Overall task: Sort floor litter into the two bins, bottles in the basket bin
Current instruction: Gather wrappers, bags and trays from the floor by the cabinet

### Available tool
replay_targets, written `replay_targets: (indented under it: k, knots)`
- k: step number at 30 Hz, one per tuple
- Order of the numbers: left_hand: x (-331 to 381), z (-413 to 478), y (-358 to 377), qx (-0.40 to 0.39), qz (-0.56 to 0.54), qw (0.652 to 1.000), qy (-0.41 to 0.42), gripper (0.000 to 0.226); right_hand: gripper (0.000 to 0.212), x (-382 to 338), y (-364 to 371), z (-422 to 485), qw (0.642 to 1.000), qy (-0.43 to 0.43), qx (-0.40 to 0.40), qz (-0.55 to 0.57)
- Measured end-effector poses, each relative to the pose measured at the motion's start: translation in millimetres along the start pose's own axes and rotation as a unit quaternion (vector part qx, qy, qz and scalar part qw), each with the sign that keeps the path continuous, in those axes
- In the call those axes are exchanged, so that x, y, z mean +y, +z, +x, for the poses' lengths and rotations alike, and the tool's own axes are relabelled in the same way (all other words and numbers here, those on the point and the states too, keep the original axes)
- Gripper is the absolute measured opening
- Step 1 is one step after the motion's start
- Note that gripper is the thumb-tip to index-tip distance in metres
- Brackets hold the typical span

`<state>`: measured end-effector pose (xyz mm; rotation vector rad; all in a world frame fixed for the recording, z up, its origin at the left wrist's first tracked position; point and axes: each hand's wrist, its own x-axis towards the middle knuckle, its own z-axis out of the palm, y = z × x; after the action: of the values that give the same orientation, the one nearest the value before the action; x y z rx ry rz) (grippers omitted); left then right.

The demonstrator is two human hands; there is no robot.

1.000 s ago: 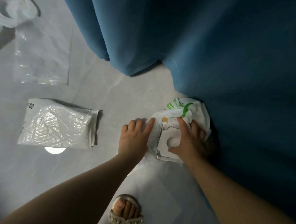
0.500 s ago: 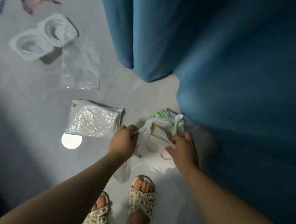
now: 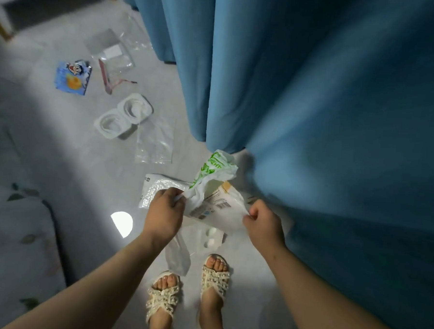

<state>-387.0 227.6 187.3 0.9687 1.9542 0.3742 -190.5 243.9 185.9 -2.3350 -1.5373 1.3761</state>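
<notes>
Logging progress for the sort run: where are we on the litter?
Done: cannot tell, neither bin is in view. In hand: left hand and right hand both grip a white plastic bag with green print, lifted off the floor. Left: twin white cups, clear sleeve, blue snack wrapper, crinkled white pouch, clear zip bags. No bottles visible.

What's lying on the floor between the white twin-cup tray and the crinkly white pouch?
A clear flat plastic bag lies between the tray and the pouch, seen in the head view.
</notes>
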Motion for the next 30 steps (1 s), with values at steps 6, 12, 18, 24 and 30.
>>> replay_targets:
  k: [6,12,18,24,30]
  knots:
    - [56,-49,-48,0.019,-0.076,0.997,-0.002,0.014,0.019,-40,-49,-47,0.990,0.025,0.050,0.130]
    - [97,-100,-82,-0.033,-0.077,0.996,0.044,0.015,0.016,-66,-74,-105,0.934,0.089,0.050,0.342]
    - [109,-153,-87,-0.236,0.050,0.963,0.124,0.036,0.017,-62,-70,-161,0.839,0.162,0.015,0.519]
    - [100,-190,-68,-0.346,0.079,0.922,0.154,0.020,0.027,-24,-52,-200,0.771,0.201,0.027,0.603]
    - [99,-222,-26,-0.403,0.116,0.888,0.191,0.036,0.073,30,-54,-233,0.733,0.208,0.054,0.646]
